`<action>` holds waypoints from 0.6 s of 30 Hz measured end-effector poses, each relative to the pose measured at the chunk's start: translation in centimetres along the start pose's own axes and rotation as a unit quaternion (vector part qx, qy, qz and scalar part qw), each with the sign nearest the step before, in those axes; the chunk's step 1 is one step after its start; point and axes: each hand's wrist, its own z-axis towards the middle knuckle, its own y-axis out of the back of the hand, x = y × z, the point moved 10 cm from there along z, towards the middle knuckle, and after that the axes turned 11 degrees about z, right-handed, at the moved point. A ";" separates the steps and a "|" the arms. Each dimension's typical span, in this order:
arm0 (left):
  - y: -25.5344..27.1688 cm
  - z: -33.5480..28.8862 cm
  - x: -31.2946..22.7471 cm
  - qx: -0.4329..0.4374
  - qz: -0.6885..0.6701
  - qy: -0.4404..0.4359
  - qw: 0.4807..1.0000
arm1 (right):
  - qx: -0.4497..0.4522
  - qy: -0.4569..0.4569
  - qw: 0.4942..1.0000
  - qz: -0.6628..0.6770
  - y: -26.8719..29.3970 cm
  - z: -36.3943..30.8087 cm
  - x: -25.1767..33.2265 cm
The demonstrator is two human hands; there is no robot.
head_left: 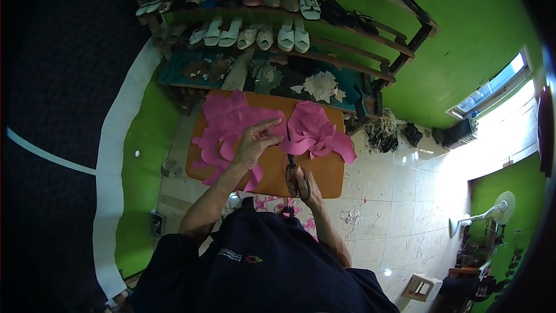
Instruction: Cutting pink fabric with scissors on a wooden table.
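Observation:
My right hand is closed round the handles of a pair of scissors, whose blades point away from me, up against a strip of pink sheet material. My left hand pinches the edge of a pink piece just left of the blades. More cut pink pieces lie spread over the left part of the orange table. To the right, a heap of curled pink pieces sits on the same table. Whether the material is fabric or leather I cannot tell.
Beyond the table stands a shoe rack with several sandals and shoes. Pale scraps lie on its lowest shelf. Pink offcuts litter the tiled floor near me. A bundle of strips and a fan are to the right.

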 end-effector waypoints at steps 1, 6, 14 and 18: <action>-0.1 0.0 -0.4 -0.003 -0.013 -0.011 1.000 | 0.017 0.016 1.000 0.002 -0.4 0.1 0.4; 0.0 -0.1 -0.2 0.014 0.008 0.004 1.000 | 0.021 0.024 0.999 0.008 -0.6 0.2 0.2; -0.2 -0.2 -0.5 0.008 0.017 0.000 1.000 | -0.025 -0.017 1.000 -0.003 0.3 0.5 -0.9; -0.3 -0.5 -0.2 -0.016 0.002 0.020 1.000 | -0.034 -0.005 0.999 -0.008 0.4 0.6 -0.5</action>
